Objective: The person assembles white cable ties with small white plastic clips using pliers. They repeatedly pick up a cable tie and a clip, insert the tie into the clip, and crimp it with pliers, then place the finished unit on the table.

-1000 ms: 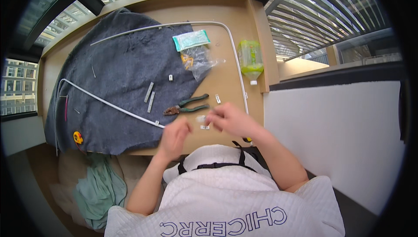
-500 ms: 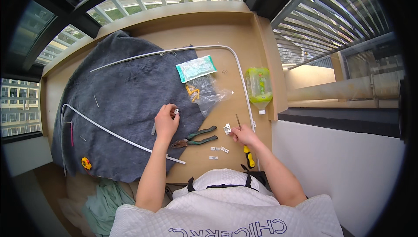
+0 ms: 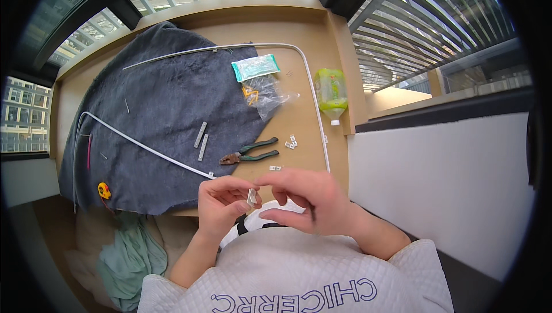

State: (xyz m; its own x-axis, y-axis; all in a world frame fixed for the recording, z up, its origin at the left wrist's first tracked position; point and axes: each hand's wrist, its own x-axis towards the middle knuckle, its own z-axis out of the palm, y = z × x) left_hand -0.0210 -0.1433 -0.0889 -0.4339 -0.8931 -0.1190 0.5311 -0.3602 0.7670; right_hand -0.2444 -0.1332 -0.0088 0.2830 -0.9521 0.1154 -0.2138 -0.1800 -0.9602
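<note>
My left hand [image 3: 221, 201] pinches a small white clip [image 3: 252, 197] between thumb and fingers, close in front of my body. Beside it, my right hand [image 3: 313, 198] has its thumb and index finger spread, the index tip close to the left fingertips. A thin dark rod [image 3: 313, 214], like a screwdriver shaft, shows against the right hand and seems tucked in its grip; the rest is hidden. Beyond the hands lie several small white clips [image 3: 292, 142] and pliers with green handles [image 3: 259, 149]. Two short pale metal strips [image 3: 201, 140] rest on the grey blanket.
Bent white rails [image 3: 146, 147] cross the grey blanket [image 3: 155, 94] and the wooden surface [image 3: 299, 100]. A clear bag with yellow pieces [image 3: 261, 97], a teal-white packet [image 3: 255, 68], a green-labelled bottle [image 3: 332, 95] and a yellow tape measure [image 3: 104, 190] lie around. Window frames border the ledge.
Both hands have come together near my body; the left brought the white clip back from the blanket. The right left the clips on the wood. The view has tilted slightly.
</note>
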